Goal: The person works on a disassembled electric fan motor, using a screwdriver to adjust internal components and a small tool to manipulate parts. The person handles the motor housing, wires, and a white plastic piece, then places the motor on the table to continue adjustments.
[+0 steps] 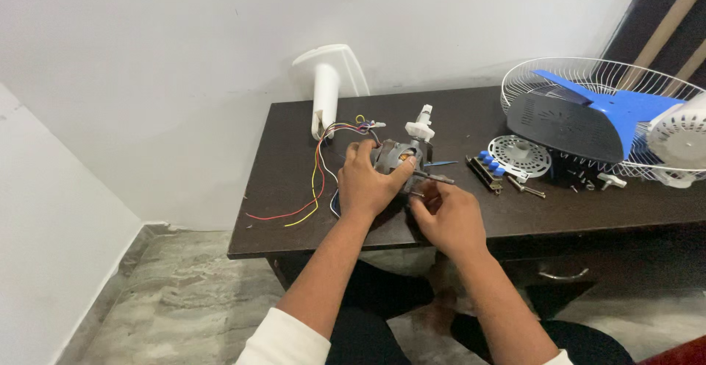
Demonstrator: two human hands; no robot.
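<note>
On the near left part of the dark table [279, 188], the fan motor [397, 157] sits under both hands. The left hand [368, 181] is wrapped over the motor's near side, fingers curled round the casing and the thumb stretched across toward the metal face, so it has a firm hold on the body. The right hand [448, 214] lies just right of the motor, fingers bent inward toward a thin metal rod [434, 178] that sticks out to the right; whether the fingertips actually pinch it I cannot tell, since they are turned away from the camera.

To do this well, the left hand should probably keep the motor pressed flat so it cannot roll, while the right works on the small part squarely, keeping clear of the coloured wires [318, 181] that trail off the left side toward the table's edge.

Farther off on the table stands a white plastic stand [325, 89] near the wall, and a small white knob [421, 123] rises just behind the motor. To the right lie a switch block with blue buttons [487, 168], a round white grille disc [519, 155], loose screws [526, 188], and a wire fan guard [559, 78] holding a blue fan blade [625, 111]. The wall is plain white, and the floor below is grey marble.
</note>
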